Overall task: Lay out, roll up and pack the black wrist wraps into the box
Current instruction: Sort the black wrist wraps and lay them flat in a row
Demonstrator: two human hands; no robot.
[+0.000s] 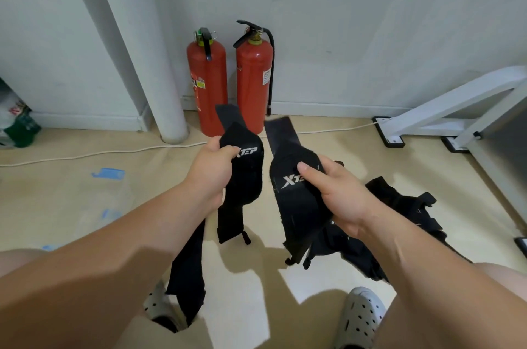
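Observation:
I hold two black wrist wraps with white lettering up in front of me above the floor. My left hand (pixel 212 170) grips the left wrap (pixel 248 174), whose strap ends stick up and hang down past my forearm. My right hand (pixel 339 192) grips the right wrap (pixel 296 200) with the thumb pressed on its logo; a strap end points up from it. A heap of further black wraps (pixel 399 223) lies on the floor under my right forearm. No box is in view.
Two red fire extinguishers (pixel 251 83) stand against the white wall beside a white pipe (pixel 159 92). A white cable (pixel 99 153) runs along the beige floor. A white metal frame (pixel 456 115) stands at the right. My grey clogs (pixel 359 317) are below.

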